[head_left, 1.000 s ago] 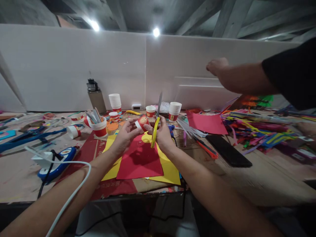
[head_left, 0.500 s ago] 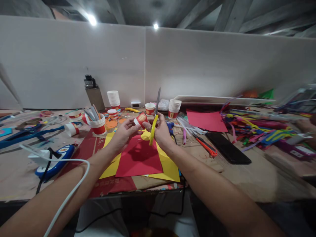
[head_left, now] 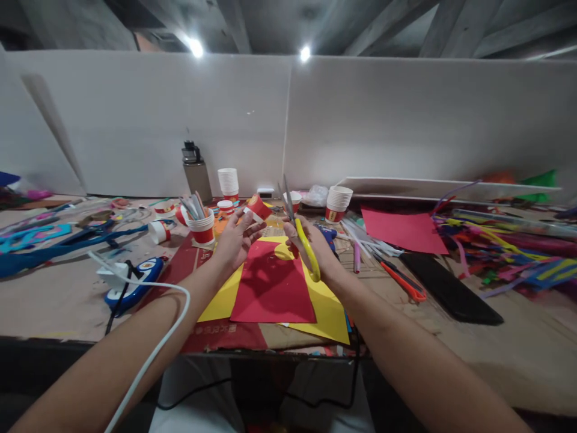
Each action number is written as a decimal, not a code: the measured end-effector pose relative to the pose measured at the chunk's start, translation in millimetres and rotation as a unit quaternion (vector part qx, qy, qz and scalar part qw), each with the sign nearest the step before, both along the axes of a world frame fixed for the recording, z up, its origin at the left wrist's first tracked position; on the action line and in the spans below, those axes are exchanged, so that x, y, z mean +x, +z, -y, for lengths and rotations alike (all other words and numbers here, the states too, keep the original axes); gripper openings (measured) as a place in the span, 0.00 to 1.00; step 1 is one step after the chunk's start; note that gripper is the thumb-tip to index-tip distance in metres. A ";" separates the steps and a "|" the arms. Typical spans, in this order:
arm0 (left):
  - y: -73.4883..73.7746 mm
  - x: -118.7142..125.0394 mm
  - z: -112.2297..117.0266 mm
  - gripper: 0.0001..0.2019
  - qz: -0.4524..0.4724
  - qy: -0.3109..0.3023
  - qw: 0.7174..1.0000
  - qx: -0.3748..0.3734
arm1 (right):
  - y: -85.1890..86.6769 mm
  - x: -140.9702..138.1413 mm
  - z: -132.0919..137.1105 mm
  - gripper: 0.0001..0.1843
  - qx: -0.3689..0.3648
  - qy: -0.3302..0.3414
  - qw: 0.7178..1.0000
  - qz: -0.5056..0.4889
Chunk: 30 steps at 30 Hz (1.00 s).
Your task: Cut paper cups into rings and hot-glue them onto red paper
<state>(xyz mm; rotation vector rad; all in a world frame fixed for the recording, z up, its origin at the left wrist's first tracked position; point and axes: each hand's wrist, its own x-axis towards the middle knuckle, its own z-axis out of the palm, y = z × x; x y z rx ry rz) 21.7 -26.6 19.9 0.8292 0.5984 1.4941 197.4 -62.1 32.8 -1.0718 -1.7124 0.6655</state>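
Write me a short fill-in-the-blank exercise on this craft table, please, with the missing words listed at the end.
The tilted paper cup raised above the table is held in the person's ____ hand.
The scissors in the right hand have handles coloured ____.
The large sheet lying on top of the yellow paper is ____.
The cable passing across the left forearm is ____.

Missing words: left; yellow; red; white.
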 end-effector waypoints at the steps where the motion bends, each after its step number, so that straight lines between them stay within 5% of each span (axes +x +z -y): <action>1: 0.3 -0.8 -1.4 0.21 0.006 0.006 1.000 0.004 | 2.0 0.7 1.3 0.22 0.001 -0.008 0.999 0.032; 14: 12.9 -16.4 -11.3 0.20 0.026 0.069 0.997 0.030 | 13.0 3.5 8.1 0.18 0.020 -0.027 0.970 0.239; 30: -0.8 -15.3 -20.5 0.27 -0.119 0.187 0.965 0.141 | 18.3 -1.0 20.4 0.18 -0.038 0.022 0.968 0.247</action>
